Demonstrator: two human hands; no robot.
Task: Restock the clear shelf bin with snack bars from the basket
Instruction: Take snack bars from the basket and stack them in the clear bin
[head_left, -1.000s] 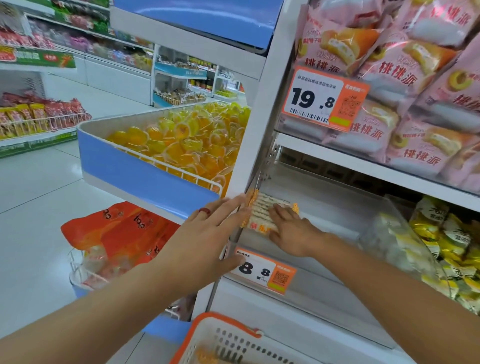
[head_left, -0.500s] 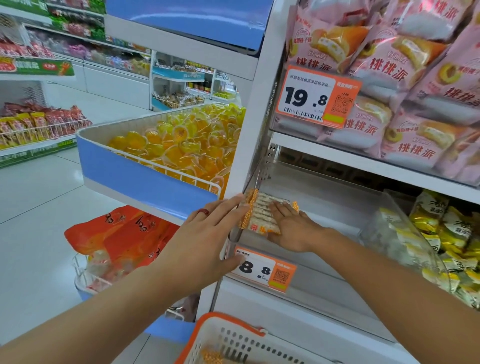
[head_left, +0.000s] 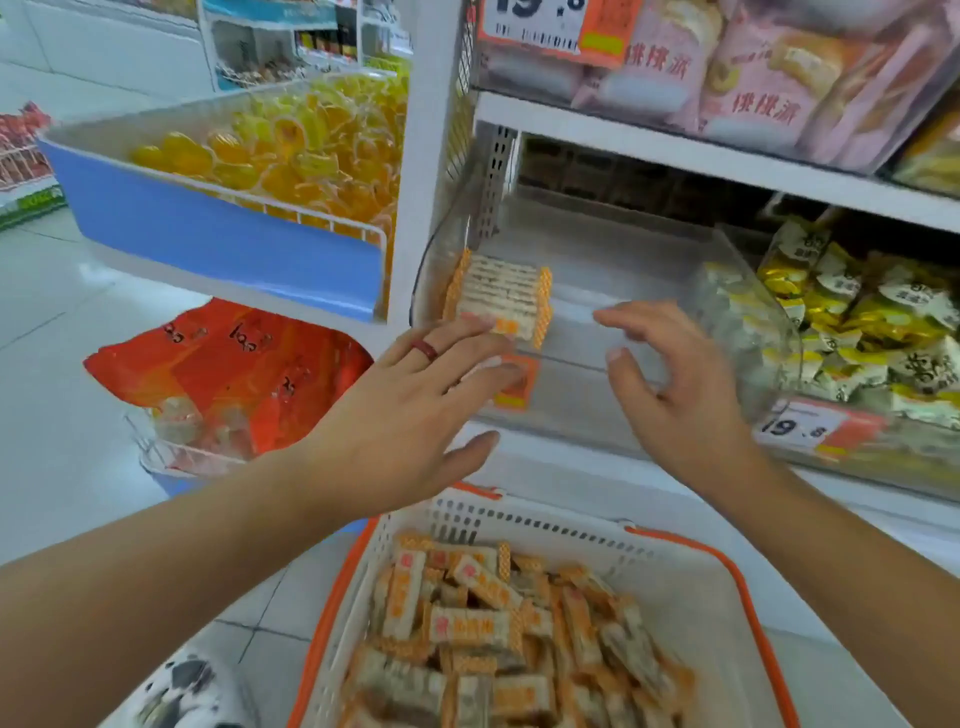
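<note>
A neat row of snack bars (head_left: 498, 293) with orange-checked ends lies in the front left corner of the clear shelf bin (head_left: 613, 270). Most of the bin floor is bare. My left hand (head_left: 415, 400), with a red ring, hovers flat in front of the bin's lip, fingers straight, holding nothing. My right hand (head_left: 675, 384) floats before the bin's front wall, fingers loosely curved and holding nothing. Below them stands the white basket with an orange rim (head_left: 717, 587), holding several loose snack bars (head_left: 498, 639).
A blue-fronted bin of yellow jelly cups (head_left: 270, 150) juts out at left. Orange bags (head_left: 228, 369) sit in a wire rack below it. A neighbouring clear bin of yellow-white packets (head_left: 857, 322) is at right. Pink cake bags (head_left: 753, 67) fill the shelf above.
Both hands have drawn back out of the bin, leaving the row of bars in place. The view has tilted down, bringing the basket of bars into sight.
</note>
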